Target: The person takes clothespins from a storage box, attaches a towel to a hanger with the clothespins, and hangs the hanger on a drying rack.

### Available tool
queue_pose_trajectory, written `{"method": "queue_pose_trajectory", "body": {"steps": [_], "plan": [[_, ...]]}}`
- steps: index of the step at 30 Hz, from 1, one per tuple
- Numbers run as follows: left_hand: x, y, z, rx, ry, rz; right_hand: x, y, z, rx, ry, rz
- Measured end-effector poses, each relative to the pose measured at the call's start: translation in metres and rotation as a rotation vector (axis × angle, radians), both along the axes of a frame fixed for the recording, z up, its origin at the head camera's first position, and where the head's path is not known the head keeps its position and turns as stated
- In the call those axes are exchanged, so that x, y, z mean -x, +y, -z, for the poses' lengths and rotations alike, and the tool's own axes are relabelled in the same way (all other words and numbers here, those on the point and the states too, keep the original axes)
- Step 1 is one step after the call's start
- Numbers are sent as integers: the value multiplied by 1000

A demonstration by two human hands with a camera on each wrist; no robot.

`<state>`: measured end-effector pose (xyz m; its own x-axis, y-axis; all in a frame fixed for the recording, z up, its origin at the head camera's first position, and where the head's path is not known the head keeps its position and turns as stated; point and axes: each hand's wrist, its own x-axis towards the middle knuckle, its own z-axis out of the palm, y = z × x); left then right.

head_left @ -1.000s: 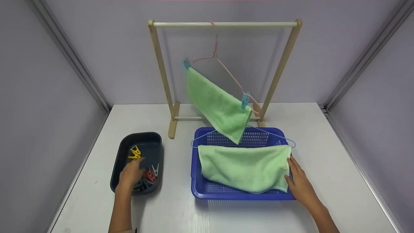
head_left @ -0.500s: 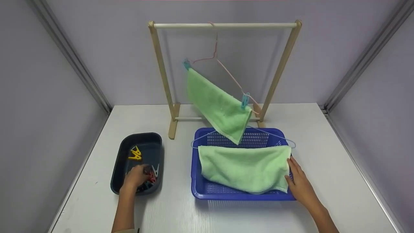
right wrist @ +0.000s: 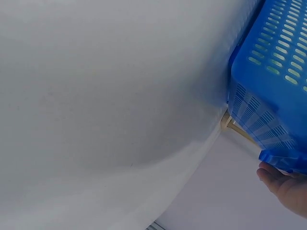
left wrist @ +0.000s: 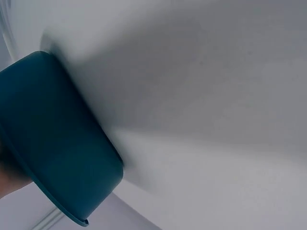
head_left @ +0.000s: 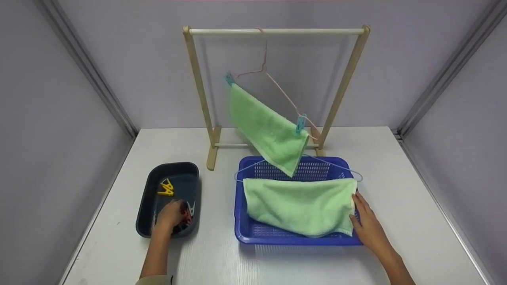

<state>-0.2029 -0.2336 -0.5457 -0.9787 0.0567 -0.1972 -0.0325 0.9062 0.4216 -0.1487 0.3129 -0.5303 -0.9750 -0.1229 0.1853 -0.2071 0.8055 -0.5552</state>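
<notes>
In the head view, my left hand [head_left: 170, 214] reaches down into a dark tub [head_left: 147, 198], over several clothespins. Its fingertips are out of sight, so any hold is hidden. Red clothespins [head_left: 186, 213] and a grey-white clothespin [head_left: 191, 208] show beside the fingers; yellow clothespins [head_left: 166, 187] lie farther back in the tub. At the right, my right hand [head_left: 369, 227] rests with extended fingers on the side of a blue basket [head_left: 293, 240], by the edge of a light green towel [head_left: 301, 206]. The right wrist view has its fingertips touching the basket rim [right wrist: 283, 162].
Behind the basket stands a wooden rack [head_left: 277, 31]. From its bar a tilted pink hanger [head_left: 281, 92] carries another green towel [head_left: 269, 130], held by blue clothespins [head_left: 301, 123]. A pale blue hanger [head_left: 332, 162] lies across the basket. Walls close in the white table [head_left: 214, 261].
My left hand has moved from beside the yellow clothespins toward the front right of the tub, over the red ones. My right hand has stayed at the basket's side.
</notes>
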Motion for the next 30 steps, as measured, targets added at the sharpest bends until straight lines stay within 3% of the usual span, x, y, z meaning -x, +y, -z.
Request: {"method": "queue_pose_trajectory", "body": {"steps": [13, 22, 30], "plan": [[7, 3, 5, -95, 23, -94, 0, 0, 1, 16, 24, -5], [9, 2, 7, -66, 45, -115, 0, -1, 0, 30, 6, 6], [9, 2, 6, -4, 29, -191, 0, -1, 0, 38, -9, 12]]}}
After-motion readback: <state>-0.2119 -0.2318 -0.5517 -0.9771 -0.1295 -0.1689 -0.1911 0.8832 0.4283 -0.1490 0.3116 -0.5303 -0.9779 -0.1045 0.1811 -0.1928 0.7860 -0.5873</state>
